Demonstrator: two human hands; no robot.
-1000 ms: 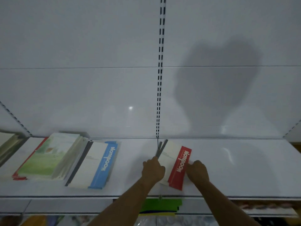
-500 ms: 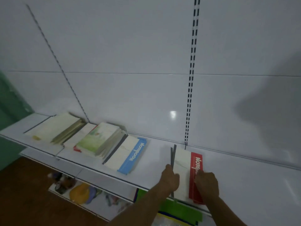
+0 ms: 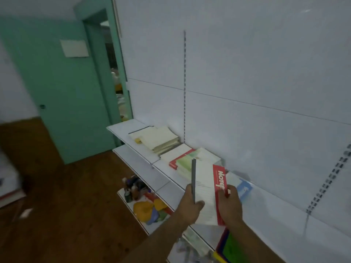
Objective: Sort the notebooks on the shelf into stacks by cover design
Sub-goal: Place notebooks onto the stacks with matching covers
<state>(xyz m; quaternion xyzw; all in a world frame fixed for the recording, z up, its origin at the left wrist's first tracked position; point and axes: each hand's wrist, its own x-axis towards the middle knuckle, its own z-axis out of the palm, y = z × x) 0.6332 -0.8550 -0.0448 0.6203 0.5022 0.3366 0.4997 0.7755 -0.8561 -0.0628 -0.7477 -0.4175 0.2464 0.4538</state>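
Both hands hold a white notebook with a red band point(image 3: 206, 188) lifted above the white shelf point(image 3: 165, 179). My left hand point(image 3: 190, 204) grips its dark spine edge, and my right hand point(image 3: 228, 203) grips the red side. Behind it on the shelf lie a green-cover stack point(image 3: 191, 161), a red-edged notebook point(image 3: 175, 158) under that stack, and a blue-banded notebook point(image 3: 244, 187), mostly hidden by the one I hold. A cream stack point(image 3: 161, 139) lies farther left.
A lower shelf point(image 3: 133, 158) juts out beneath, with colourful toys point(image 3: 150, 207) on a tier below it. Coloured paper point(image 3: 231, 247) sits at the bottom right. A green door point(image 3: 76, 103) and brown floor point(image 3: 57, 205) are to the left.
The red-banded notebook has been lifted off the shelf and carried left, now over the blue-banded one. My view has swung left, showing the door and floor.
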